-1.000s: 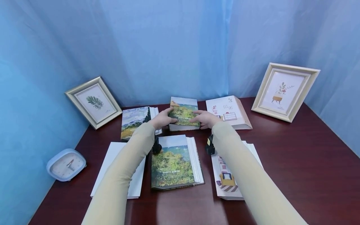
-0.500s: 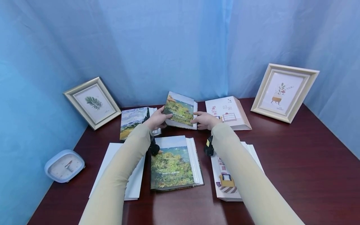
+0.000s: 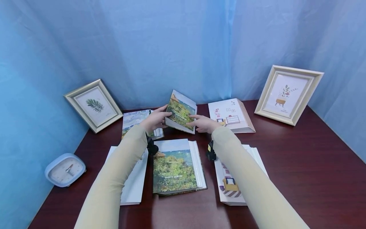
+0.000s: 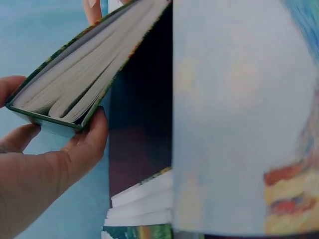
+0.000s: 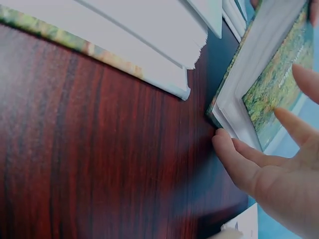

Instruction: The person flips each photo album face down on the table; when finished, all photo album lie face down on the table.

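A small photo album (image 3: 181, 110) with a painted seaside-garden cover is tilted at the back middle of the table. My left hand (image 3: 155, 119) grips its spine side, thumb on the cover; in the left wrist view the fingers wrap around the spine (image 4: 50, 122). My right hand (image 3: 204, 123) holds the lower right edge, one finger on the front and others at the back cover, as the right wrist view shows. The covers stand slightly spread there. A larger matching photo album (image 3: 174, 171) lies flat in front, below both hands.
A landscape-painted album (image 3: 132, 121) lies left of my left hand, a white illustrated album (image 3: 228, 114) right of my right hand. Nearer lie a white album (image 3: 134, 187) and another illustrated one (image 3: 230, 184), partly under my sleeves. Two picture frames (image 3: 95, 106) and a clock (image 3: 66, 170) stand around.
The small album has been lifted and turned clockwise from lying square, its spine side tilting up. Both hands have shifted slightly left with it, the left now gripping the spine higher.
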The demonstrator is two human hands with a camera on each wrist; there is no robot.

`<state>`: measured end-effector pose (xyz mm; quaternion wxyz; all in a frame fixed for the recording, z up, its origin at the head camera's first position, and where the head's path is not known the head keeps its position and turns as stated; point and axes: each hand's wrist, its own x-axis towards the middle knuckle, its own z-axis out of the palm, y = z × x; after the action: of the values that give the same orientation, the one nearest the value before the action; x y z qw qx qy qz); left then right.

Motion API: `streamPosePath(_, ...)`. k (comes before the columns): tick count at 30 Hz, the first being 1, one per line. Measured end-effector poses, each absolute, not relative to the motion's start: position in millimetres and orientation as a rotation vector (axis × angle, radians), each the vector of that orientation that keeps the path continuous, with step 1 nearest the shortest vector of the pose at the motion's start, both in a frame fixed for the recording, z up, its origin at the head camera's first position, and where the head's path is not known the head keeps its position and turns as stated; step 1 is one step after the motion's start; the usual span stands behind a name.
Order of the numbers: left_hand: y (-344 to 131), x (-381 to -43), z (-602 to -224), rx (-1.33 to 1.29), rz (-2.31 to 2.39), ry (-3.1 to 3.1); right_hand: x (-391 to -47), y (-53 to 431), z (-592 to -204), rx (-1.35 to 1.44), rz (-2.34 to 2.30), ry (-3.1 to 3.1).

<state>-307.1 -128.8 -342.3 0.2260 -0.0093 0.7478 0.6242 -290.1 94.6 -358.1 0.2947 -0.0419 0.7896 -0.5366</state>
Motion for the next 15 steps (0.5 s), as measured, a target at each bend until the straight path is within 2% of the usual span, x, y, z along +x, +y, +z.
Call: streamPosePath(15, -122.3, -296.2, -311.1, 0.025, 1.593, 2.156, -291.3, 84.8, -348.4, -0.193, -1.360, 2.347)
